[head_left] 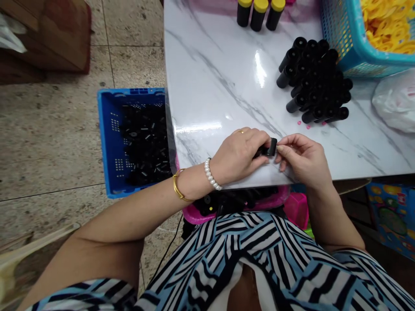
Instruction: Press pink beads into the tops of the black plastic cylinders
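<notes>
Holding side: the left hand (241, 151) is curled round a black piece (272, 147), fingers over its far side and thumb on the side nearest the body, with little gap left in the grasp.
Black piece: just above the white tabletop (223, 86) or resting on it, which is unclear; one end sticks out past the left fingertips, and the rest is hidden in the hand.
Why sideways: probably so that the bare end faces the right hand (300, 157) while the left steadies the body.
Pinching side: right thumb and forefinger nearly meet right at that end, the other fingers loosely bent; whether they touch the piece, or pinch something tiny, is too small to make out.
Black cylinders (316, 84): standing upright, packed close beyond the right hand, likely to keep them within reach yet out of the working spot.
Pink bits (308, 127): scattered between the cylinders and the right hand, perhaps left there for easy picking.
Yellow-capped canisters (260, 17): three in a row at the far side, seemingly kept apart from the uncapped-looking group.
Blue crate (103, 142): beside the table's left edge, holding loose black parts (145, 147), presumably to spare table space.
</notes>
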`<move>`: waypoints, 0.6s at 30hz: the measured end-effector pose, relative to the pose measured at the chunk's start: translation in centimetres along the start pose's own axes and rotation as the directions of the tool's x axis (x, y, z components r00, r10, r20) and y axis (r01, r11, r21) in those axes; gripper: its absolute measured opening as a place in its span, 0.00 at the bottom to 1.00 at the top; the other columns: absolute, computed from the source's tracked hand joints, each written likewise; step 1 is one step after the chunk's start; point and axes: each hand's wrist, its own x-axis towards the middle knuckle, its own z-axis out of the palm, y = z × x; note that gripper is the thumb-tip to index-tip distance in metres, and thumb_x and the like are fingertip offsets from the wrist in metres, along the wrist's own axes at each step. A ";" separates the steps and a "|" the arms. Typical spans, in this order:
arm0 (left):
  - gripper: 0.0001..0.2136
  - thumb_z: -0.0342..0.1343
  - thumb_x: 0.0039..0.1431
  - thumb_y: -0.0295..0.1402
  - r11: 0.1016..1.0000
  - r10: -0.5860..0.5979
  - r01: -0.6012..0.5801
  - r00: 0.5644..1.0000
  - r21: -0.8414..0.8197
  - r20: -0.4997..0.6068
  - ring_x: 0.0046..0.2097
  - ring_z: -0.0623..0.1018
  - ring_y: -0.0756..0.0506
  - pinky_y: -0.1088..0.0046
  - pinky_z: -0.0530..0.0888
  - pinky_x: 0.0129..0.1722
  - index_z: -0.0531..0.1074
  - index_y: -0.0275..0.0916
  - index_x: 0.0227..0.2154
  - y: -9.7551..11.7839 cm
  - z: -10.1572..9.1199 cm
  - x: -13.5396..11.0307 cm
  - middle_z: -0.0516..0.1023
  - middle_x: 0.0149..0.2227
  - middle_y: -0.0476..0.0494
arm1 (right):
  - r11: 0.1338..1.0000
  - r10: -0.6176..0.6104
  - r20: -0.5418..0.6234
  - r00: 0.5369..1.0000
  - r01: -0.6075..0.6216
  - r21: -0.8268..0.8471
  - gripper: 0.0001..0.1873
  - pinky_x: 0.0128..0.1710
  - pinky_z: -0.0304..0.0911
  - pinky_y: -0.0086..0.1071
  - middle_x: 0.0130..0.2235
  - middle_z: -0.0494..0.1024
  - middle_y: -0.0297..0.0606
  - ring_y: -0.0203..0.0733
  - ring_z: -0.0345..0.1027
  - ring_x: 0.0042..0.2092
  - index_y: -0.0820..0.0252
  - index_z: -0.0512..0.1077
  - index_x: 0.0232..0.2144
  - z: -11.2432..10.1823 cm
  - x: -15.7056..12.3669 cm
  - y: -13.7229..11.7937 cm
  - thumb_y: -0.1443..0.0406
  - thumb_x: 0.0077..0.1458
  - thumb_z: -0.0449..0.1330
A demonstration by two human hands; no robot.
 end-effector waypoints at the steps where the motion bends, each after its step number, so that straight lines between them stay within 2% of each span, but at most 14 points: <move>1: 0.13 0.63 0.63 0.38 1.000 -0.011 0.011 1.000 -0.024 0.001 0.43 0.76 0.44 0.67 0.72 0.47 0.70 0.37 0.45 -0.1 0.0 0.0 0.78 0.41 0.43 | 0.999 -0.022 -0.012 1.000 0.022 -0.030 0.07 0.21 0.66 0.25 0.24 0.78 0.31 0.31 0.68 0.19 0.60 0.76 0.35 -0.1 0.3 0.0 0.63 0.57 0.68; 3: 0.20 0.65 0.62 0.41 0.994 -0.039 0.037 0.999 -0.104 -0.018 0.45 0.78 0.44 0.67 0.73 0.48 0.68 0.38 0.50 -0.3 -0.1 0.1 0.79 0.45 0.42 | 0.995 -0.070 -0.055 0.996 0.066 -0.074 0.06 0.19 0.64 0.24 0.26 0.79 0.32 0.31 0.69 0.20 0.58 0.76 0.36 -0.4 0.9 -0.3 0.63 0.57 0.67; 5: 0.27 0.68 0.59 0.42 0.982 -0.077 0.068 0.996 -0.176 -0.045 0.46 0.79 0.45 0.68 0.75 0.48 0.65 0.38 0.55 -0.5 -0.1 0.1 0.78 0.47 0.42 | 0.985 -0.128 -0.071 0.989 0.119 -0.124 0.05 0.20 0.65 0.25 0.38 0.82 0.37 0.32 0.73 0.23 0.58 0.76 0.37 -0.5 1.1 -0.7 0.63 0.58 0.67; 7: 0.32 0.70 0.56 0.39 0.975 -0.098 0.085 0.994 -0.203 -0.057 0.47 0.80 0.45 0.69 0.75 0.48 0.62 0.37 0.59 -0.6 0.0 0.0 0.78 0.48 0.41 | 0.965 -0.177 0.008 0.984 0.175 -0.197 0.03 0.24 0.71 0.27 0.51 0.81 0.41 0.32 0.76 0.27 0.58 0.76 0.36 -0.1 0.9 -1.0 0.64 0.59 0.66; 8: 0.33 0.71 0.55 0.38 0.975 -0.106 0.092 0.992 -0.202 -0.061 0.47 0.80 0.45 0.69 0.75 0.48 0.62 0.36 0.59 -0.6 0.1 -0.1 0.78 0.48 0.41 | 0.944 -0.205 0.055 0.977 0.213 -0.251 0.02 0.28 0.74 0.29 0.54 0.79 0.41 0.33 0.77 0.29 0.57 0.76 0.36 0.4 0.6 -1.0 0.65 0.60 0.65; 10: 0.33 0.70 0.55 0.35 0.978 -0.128 0.114 0.990 -0.177 -0.067 0.47 0.79 0.45 0.68 0.75 0.49 0.62 0.35 0.60 -0.5 0.2 -0.1 0.78 0.47 0.40 | 0.848 -0.335 0.081 0.939 0.338 -0.409 0.02 0.36 0.78 0.33 0.53 0.81 0.40 0.37 0.80 0.35 0.56 0.76 0.37 1.4 -0.1 -0.4 0.67 0.61 0.63; 11: 0.32 0.69 0.56 0.33 0.981 -0.128 0.117 0.989 -0.154 -0.068 0.48 0.79 0.44 0.67 0.75 0.50 0.62 0.34 0.60 -0.4 0.2 -0.2 0.78 0.48 0.39 | 0.757 -0.449 0.069 0.891 0.421 -0.499 0.04 0.40 0.79 0.35 0.51 0.82 0.40 0.40 0.81 0.39 0.56 0.77 0.38 1.9 -0.5 0.1 0.68 0.61 0.63; 13: 0.30 0.67 0.57 0.32 0.990 -0.101 0.097 0.994 -0.098 -0.046 0.48 0.78 0.43 0.65 0.75 0.51 0.64 0.33 0.60 -0.4 0.3 -0.2 0.77 0.47 0.38 | 0.516 -0.692 0.083 0.717 0.572 -0.637 0.08 0.48 0.79 0.38 0.51 0.83 0.41 0.45 0.80 0.49 0.55 0.78 0.41 2.6 -1.3 1.3 0.70 0.60 0.64; 14: 0.27 0.66 0.58 0.33 0.995 -0.074 0.072 0.997 -0.072 -0.026 0.48 0.77 0.43 0.65 0.75 0.51 0.66 0.33 0.59 -0.4 0.3 -0.1 0.77 0.47 0.38 | 0.413 -0.771 0.110 0.628 0.623 -0.664 0.10 0.52 0.78 0.39 0.51 0.83 0.42 0.46 0.80 0.51 0.55 0.78 0.42 2.8 -1.6 1.9 0.71 0.58 0.66; 15: 0.25 0.65 0.59 0.34 0.998 -0.046 0.045 0.999 -0.052 -0.006 0.46 0.77 0.43 0.65 0.75 0.50 0.69 0.34 0.57 -0.5 0.3 -0.1 0.77 0.46 0.39 | 0.356 -0.809 0.136 0.572 0.661 -0.661 0.12 0.54 0.77 0.40 0.52 0.83 0.42 0.46 0.79 0.52 0.55 0.78 0.44 2.8 -1.8 2.3 0.72 0.57 0.67; 16: 0.21 0.64 0.60 0.36 0.999 -0.025 0.026 1.000 -0.038 0.011 0.45 0.76 0.43 0.65 0.75 0.49 0.72 0.35 0.55 -0.5 0.3 -0.1 0.77 0.44 0.39 | 0.359 -0.812 0.147 0.565 0.682 -0.638 0.14 0.54 0.77 0.40 0.51 0.83 0.42 0.46 0.79 0.52 0.54 0.79 0.44 2.7 -2.1 2.6 0.73 0.57 0.67; 17: 0.18 0.63 0.62 0.38 0.999 -0.016 0.017 1.000 -0.028 0.018 0.44 0.76 0.44 0.65 0.75 0.48 0.74 0.36 0.52 -0.6 0.3 0.0 0.77 0.43 0.40 | 0.417 -0.787 0.131 0.602 0.678 -0.605 0.13 0.53 0.78 0.40 0.50 0.83 0.41 0.45 0.79 0.51 0.54 0.79 0.44 2.5 -2.2 2.6 0.72 0.57 0.68; 18: 0.16 0.62 0.63 0.39 1.000 -0.015 0.016 1.000 -0.022 0.019 0.43 0.75 0.44 0.66 0.75 0.47 0.76 0.36 0.49 -0.6 0.3 0.0 0.77 0.41 0.41 | 0.519 -0.736 0.089 0.672 0.643 -0.564 0.12 0.49 0.79 0.39 0.50 0.83 0.40 0.44 0.80 0.49 0.53 0.80 0.42 2.2 -2.3 2.5 0.71 0.57 0.68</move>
